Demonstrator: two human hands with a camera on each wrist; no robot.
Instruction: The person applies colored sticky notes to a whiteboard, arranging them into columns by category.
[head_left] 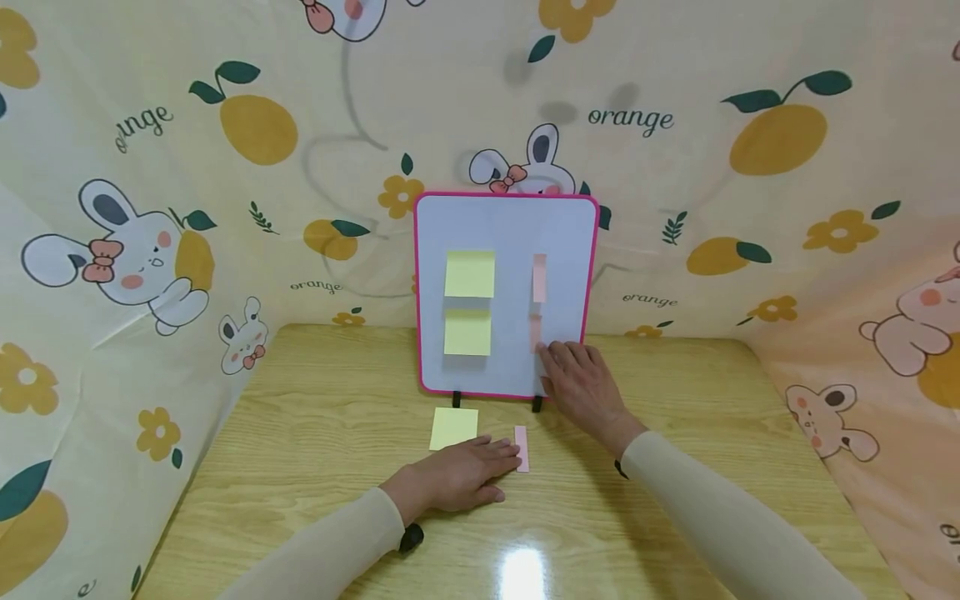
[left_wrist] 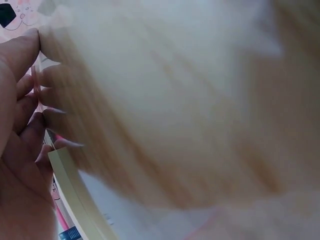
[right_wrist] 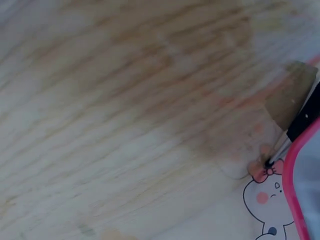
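Observation:
A whiteboard (head_left: 513,225) with a pink frame stands upright. It bears two yellow sticky notes (head_left: 469,274), one above the other, and two narrow pink sticky strips (head_left: 539,278) in a column on their right. My right hand (head_left: 588,392) is at the board's lower right, fingertips touching the lower end of the lower strip (head_left: 535,332), thumb apart from the index finger. On the table, my left hand (head_left: 461,473) lies palm down with fingers extended. Its fingertips rest against a pink sticky-strip pad (head_left: 522,446). Just beyond this hand is a yellow sticky-note pad (head_left: 453,427), its thick edge showing in the left wrist view.
Two black feet (head_left: 457,399) support the board on the wood-grain table (head_left: 337,392). Cloth printed with rabbits and oranges (head_left: 258,129) encloses the back and sides. Glare (head_left: 521,575) shines near the table's front.

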